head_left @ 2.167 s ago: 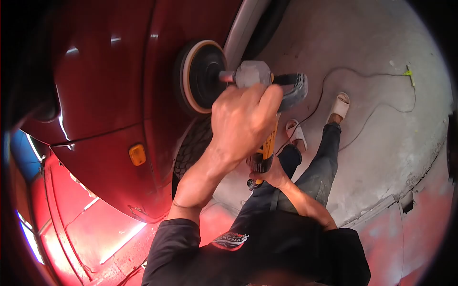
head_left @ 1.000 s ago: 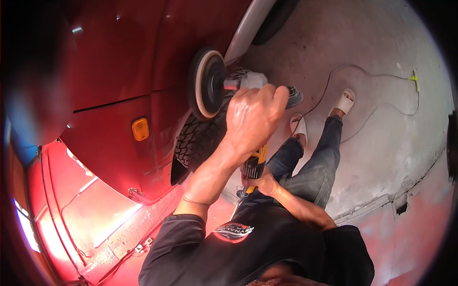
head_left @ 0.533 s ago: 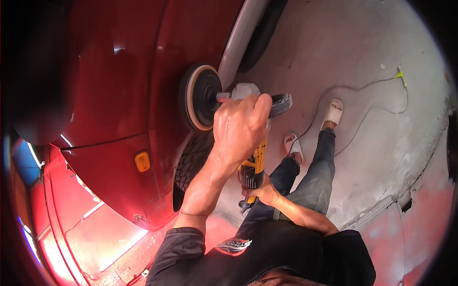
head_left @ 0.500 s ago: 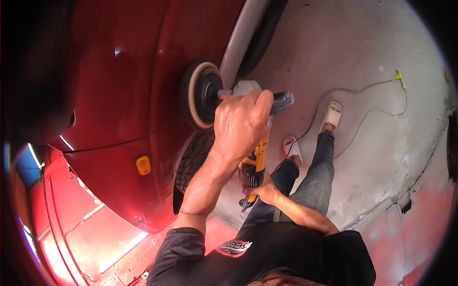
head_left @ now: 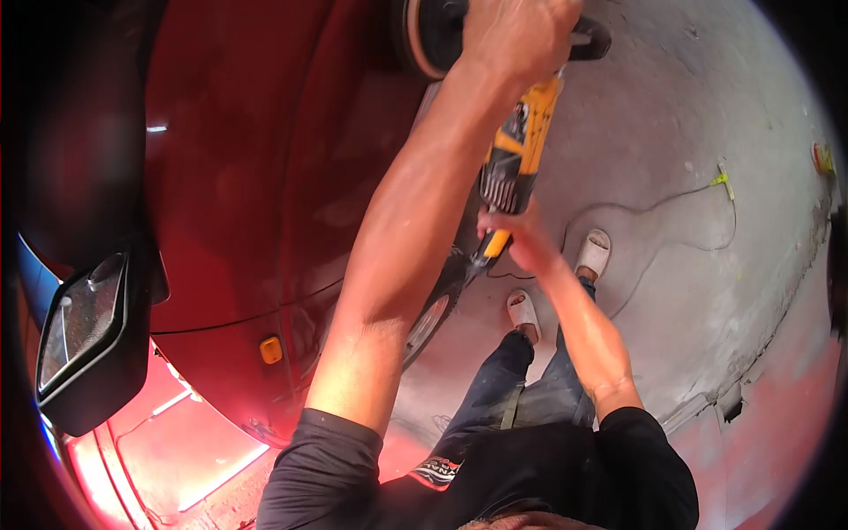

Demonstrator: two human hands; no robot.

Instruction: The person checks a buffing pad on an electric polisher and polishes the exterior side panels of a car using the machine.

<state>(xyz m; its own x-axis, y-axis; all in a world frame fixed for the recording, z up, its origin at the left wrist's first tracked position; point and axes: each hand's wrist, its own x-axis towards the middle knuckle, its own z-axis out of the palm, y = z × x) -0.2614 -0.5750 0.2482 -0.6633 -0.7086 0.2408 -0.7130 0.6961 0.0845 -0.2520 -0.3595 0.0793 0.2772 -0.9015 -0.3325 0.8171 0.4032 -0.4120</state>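
A yellow and black polisher (head_left: 521, 132) is in both of my hands beside a red vehicle panel (head_left: 221, 203). At the top, my left hand (head_left: 521, 35) is wrapped round its front end, near the dark handle. The round pad (head_left: 431, 35) faces the panel, its top cut off by the frame edge; whether it touches the paint I cannot tell. Lower down, my right hand (head_left: 523, 235) closes round the narrow rear end of the polisher, slightly blurred.
A black side mirror (head_left: 132, 371) juts out at the left. The panel carries an orange marker light (head_left: 271, 350). Below the polisher are a wheel (head_left: 433, 322) and my feet in white sandals (head_left: 594, 253). A cord (head_left: 649, 209) with a yellow-green connector (head_left: 723, 179) lies on the concrete floor (head_left: 689, 309).
Both hands and the polisher have moved up and to the right in view, with my arms stretched further out. The view has shifted, and the side mirror now shows clearly.
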